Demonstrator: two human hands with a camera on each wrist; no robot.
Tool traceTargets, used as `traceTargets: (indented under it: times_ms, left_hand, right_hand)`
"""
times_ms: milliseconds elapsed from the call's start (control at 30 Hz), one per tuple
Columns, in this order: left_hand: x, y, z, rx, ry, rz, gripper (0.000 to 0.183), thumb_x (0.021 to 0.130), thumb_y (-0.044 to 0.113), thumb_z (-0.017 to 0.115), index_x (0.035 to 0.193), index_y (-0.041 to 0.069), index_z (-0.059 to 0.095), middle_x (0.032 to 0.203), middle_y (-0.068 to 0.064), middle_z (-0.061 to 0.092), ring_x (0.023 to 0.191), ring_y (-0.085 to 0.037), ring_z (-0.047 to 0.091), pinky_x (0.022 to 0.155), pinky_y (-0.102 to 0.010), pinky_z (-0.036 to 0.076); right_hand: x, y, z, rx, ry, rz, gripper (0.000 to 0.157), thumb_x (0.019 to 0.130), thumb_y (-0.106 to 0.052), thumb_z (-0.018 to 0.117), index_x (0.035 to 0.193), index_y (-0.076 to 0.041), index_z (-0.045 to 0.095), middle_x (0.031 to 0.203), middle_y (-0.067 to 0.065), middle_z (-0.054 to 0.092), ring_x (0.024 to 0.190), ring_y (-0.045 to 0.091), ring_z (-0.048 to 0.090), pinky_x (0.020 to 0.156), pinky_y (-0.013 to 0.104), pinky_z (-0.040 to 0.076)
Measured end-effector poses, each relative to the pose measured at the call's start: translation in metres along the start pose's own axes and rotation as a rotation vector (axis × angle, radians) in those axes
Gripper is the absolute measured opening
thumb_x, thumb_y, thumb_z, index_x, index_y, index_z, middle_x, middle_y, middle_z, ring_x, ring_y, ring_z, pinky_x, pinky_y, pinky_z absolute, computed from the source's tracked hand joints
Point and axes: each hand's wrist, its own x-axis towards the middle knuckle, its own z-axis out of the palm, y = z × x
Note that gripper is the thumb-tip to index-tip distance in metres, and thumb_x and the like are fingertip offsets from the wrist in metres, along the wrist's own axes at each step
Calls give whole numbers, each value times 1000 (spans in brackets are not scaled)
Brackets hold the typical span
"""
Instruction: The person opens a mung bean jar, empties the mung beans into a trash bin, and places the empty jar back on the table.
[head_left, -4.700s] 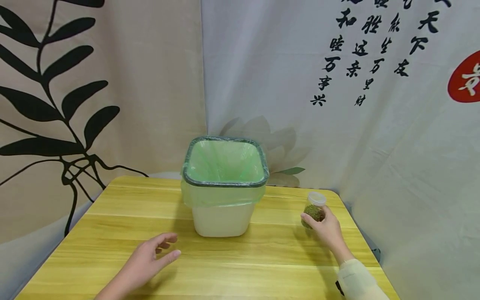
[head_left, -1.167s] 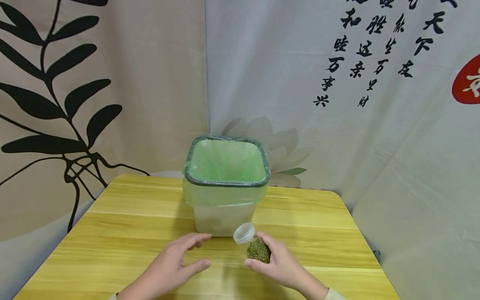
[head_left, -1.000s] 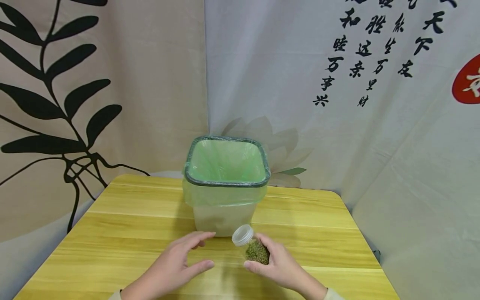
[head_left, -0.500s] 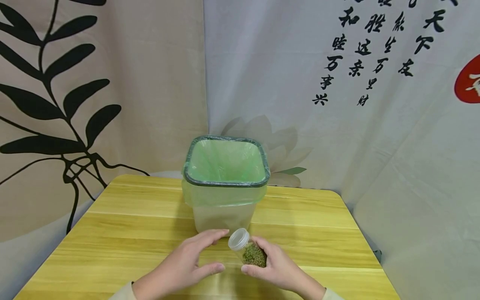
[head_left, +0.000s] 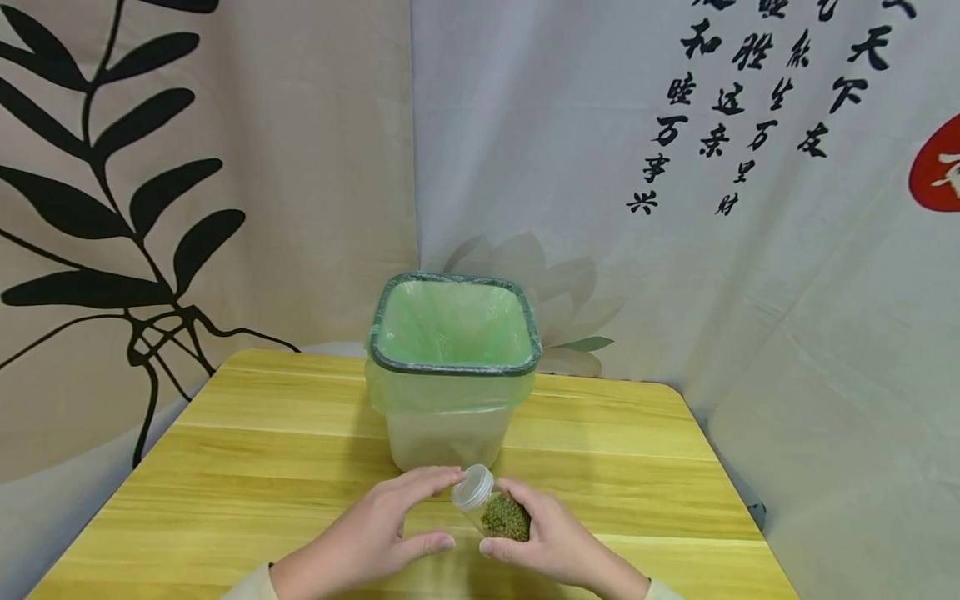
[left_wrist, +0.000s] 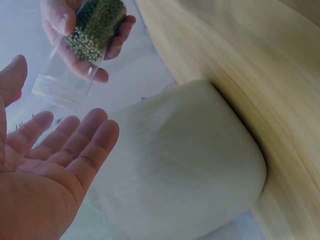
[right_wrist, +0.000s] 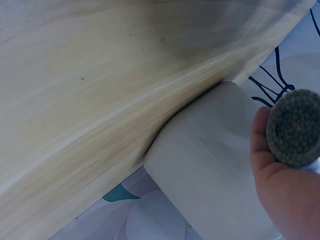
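My right hand (head_left: 558,542) grips a clear plastic jar (head_left: 474,512) partly filled with small green beans (head_left: 507,518), which look like mung beans. The jar tilts toward the left, its whitish screw lid (head_left: 473,487) facing my left hand (head_left: 367,533). That hand has its fingers extended and thumb apart, close to the lid; in the left wrist view a small gap shows between the fingertips (left_wrist: 102,127) and the lid. In the right wrist view the jar's round base (right_wrist: 297,127) faces the camera, with the right hand's fingers (right_wrist: 260,140) wrapped around its side.
Just beyond the hands stands a whitish bin (head_left: 446,437) with a green bag (head_left: 450,325) lining it, folded over the dark rim. It rests on a yellow wooden table (head_left: 637,500). Printed cloth (head_left: 315,167) hangs behind the table.
The right hand has lifted the jar from the table's right side to the front middle and tilted it. The left hand has moved right, up to the lid.
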Motion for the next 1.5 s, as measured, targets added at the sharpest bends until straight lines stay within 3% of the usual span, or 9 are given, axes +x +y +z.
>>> traceTargets:
  times_ms: [300, 833, 1200, 1500]
  left_hand:
    - [-1, -1, 2, -39, -24, 8, 63, 100, 44, 74, 154, 16, 56, 150, -5, 65, 123, -20, 72, 101, -36, 63]
    - [1, 1, 4, -56, -8, 30, 62, 98, 36, 78, 152, 14, 57, 149, -7, 65, 119, -18, 72, 97, -36, 65]
    - [2, 2, 5, -88, -10, 39, 60, 99, 38, 77, 151, 12, 59, 149, -10, 65, 122, -19, 71, 95, -38, 66]
    - [2, 2, 7, -96, -14, 38, 59, 99, 36, 77, 149, 8, 60, 147, -9, 66, 123, -20, 71, 93, -36, 66]
  right_hand:
    - [0, -1, 2, -10, -7, -19, 56, 97, -34, 81, 147, -24, 56, 110, 0, 73, 86, 1, 66, 70, 23, 60]
    - [0, 2, 4, -3, -53, -39, 61, 99, -38, 79, 153, -22, 54, 121, -2, 72, 91, 1, 69, 75, 23, 61]
    - [0, -2, 5, 9, -99, -74, 63, 99, -32, 79, 154, -20, 52, 127, 7, 73, 97, -1, 69, 78, 20, 61]
    - [0, -4, 6, -9, -120, -85, 64, 99, -36, 79, 155, -23, 52, 122, 0, 73, 95, -3, 67, 79, 19, 60]
